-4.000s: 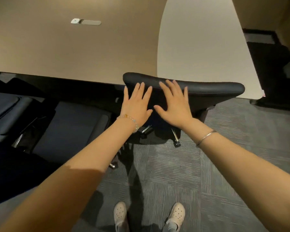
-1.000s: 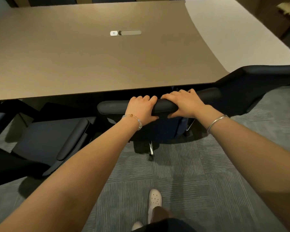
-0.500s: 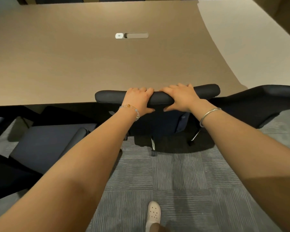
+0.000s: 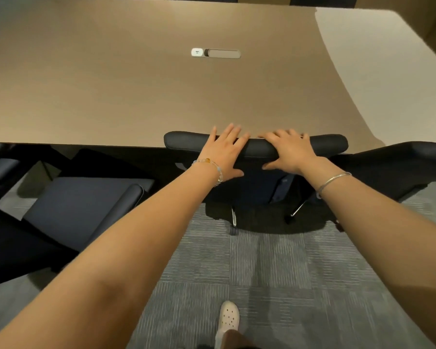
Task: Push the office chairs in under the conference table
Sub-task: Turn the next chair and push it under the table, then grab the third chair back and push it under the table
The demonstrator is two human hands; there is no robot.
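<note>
Fingers [image 4: 227, 132] splayed over padded black backrest [image 4: 332, 144]

Count: one conference table [image 4: 111, 79], three office chairs (middle [image 4: 325, 144], left [image 4: 81, 207], right [image 4: 400, 167]), two hands (left [image 4: 223, 152], right [image 4: 291, 153]), two bracelets (beaded [image 4: 213, 167], metal [image 4: 331, 181]), one shoe [image 4: 228, 318], one power outlet [image 4: 215, 53].

Chair [image 4: 325, 144] against conference table [image 4: 111, 84] edge, second chair [image 4: 81, 210] left, third chair [image 4: 400, 167] right

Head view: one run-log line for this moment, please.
left hand flat on chair back | right hand same | table edge met
</note>
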